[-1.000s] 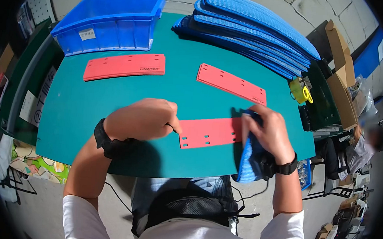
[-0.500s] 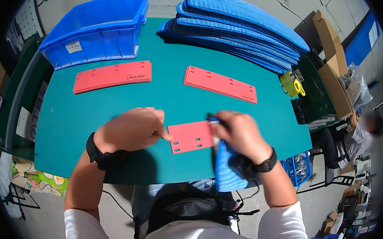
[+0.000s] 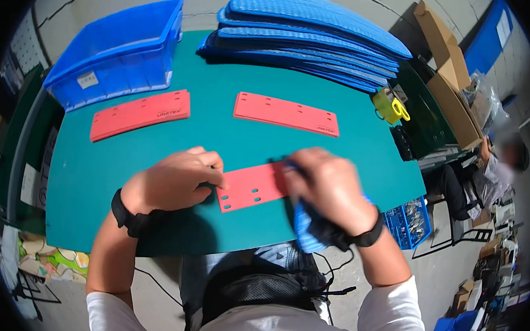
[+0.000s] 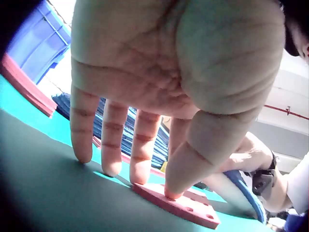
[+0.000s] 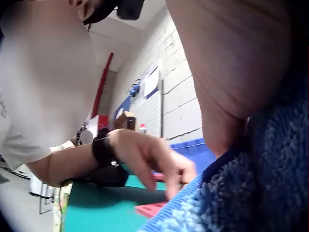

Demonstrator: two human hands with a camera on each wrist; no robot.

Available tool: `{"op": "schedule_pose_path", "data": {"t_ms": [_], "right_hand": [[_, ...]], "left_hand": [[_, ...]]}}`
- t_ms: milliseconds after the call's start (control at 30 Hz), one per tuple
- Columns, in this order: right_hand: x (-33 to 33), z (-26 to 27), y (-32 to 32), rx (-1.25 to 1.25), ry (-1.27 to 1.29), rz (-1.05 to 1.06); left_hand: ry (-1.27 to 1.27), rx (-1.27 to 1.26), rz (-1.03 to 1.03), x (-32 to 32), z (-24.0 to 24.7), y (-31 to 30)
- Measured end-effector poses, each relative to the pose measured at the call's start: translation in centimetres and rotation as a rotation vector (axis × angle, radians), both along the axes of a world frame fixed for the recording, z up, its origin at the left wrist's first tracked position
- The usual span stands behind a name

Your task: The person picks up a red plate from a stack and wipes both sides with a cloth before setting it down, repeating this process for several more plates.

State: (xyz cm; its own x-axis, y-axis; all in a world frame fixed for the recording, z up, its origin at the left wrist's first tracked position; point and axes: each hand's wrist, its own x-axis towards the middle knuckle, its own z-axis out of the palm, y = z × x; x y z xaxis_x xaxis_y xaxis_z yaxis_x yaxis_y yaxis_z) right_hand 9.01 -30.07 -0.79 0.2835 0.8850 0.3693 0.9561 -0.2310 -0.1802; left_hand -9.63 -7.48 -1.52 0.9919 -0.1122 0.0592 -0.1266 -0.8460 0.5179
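Observation:
A flat red strip with slotted holes lies on the green table in the head view. My left hand is at its left end. In the left wrist view the fingers of that hand are stretched downward, and the thumb and fingertips press on the strip. My right hand grips a folded blue microfiber cloth over the strip's right part, hiding that end. In the right wrist view, the cloth's fuzzy face fills the lower right, below the thumb.
Two stacks of red strips, one left and one right, lie farther back. Behind them stand a blue bin and a pile of blue pads. Yellow-handled scissors are at the right edge. Another person sits beyond.
My right hand has moved left along the strip with the cloth, covering more of it than a second ago. My left hand stays at the left end. The head view has shifted.

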Motion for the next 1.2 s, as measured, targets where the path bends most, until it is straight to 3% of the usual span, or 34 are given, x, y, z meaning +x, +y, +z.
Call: {"op": "schedule_pose_path", "data": {"t_ms": [133, 267, 533, 600, 700, 967, 1100, 1200], "right_hand": [[-4.8, -1.2, 3.6, -0.024, 0.102, 0.254], [-4.3, -2.1, 4.2, -0.068, 0.126, 0.259], [6.5, -1.4, -4.3, -0.100, 0.265, -0.202], [8.6, -1.4, -6.4, -0.127, 0.154, -0.350], [9.2, -0.1, -7.2, -0.105, 0.172, -0.398], [2.6, 0.0, 1.8, 0.011, 0.021, 0.050], [3.1, -1.9, 3.4, -0.087, 0.123, 0.080], [6.1, -1.7, 1.4, -0.139, 0.147, -0.075]], "left_hand": [[0.016, 0.045, -0.012, 0.0, 0.8, -0.2], [-0.021, 0.037, -0.008, -0.1, 0.1, -0.1], [-0.022, -0.009, 0.052, -0.2, -0.4, -0.3], [-0.032, -0.006, 0.058, -0.1, -0.4, -0.3], [-0.039, 0.028, 0.034, 0.3, -0.1, -0.4], [-0.034, -0.023, 0.029, 0.6, 0.2, -0.4], [-0.014, -0.022, 0.018, 0.6, 0.6, -0.6], [0.007, -0.019, 0.027, 0.6, 0.7, -0.6]]}}
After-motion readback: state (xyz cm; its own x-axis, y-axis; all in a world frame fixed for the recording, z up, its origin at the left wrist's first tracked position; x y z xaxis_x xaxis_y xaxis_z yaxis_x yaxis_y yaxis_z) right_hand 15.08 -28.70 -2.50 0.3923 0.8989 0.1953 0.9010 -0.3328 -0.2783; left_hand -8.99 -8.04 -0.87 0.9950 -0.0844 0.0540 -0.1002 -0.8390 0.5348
